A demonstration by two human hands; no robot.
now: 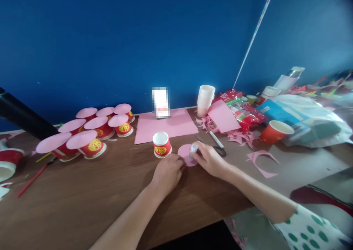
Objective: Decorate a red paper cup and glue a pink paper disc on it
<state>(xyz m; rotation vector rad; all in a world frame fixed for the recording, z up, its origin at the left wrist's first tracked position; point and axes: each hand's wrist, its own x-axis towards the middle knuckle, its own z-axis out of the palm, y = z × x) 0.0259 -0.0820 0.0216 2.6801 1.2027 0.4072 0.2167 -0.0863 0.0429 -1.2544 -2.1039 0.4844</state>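
A round pink paper disc (184, 155) lies flat on the brown table. My left hand (168, 171) is closed at its near left edge, pinching the paper. With my right hand (211, 160) I grip a whitish glue stick (193, 148), its lower end on the right part of the disc. Just left of the disc stands a red paper cup (162, 145) with a gold emblem and a white rim. Scissors (220, 151) with dark handles lie past my right hand, beside a white pen-like stick (216, 139).
Several upside-down red cups topped with pink discs (96, 122) stand at the left. Behind are pink sheets (168, 127) and stacked white cups (205, 99). Paper scraps (263, 163), an orange cup (276, 131) and plastic bags (317, 121) lie right. A red brush (33, 180) lies left.
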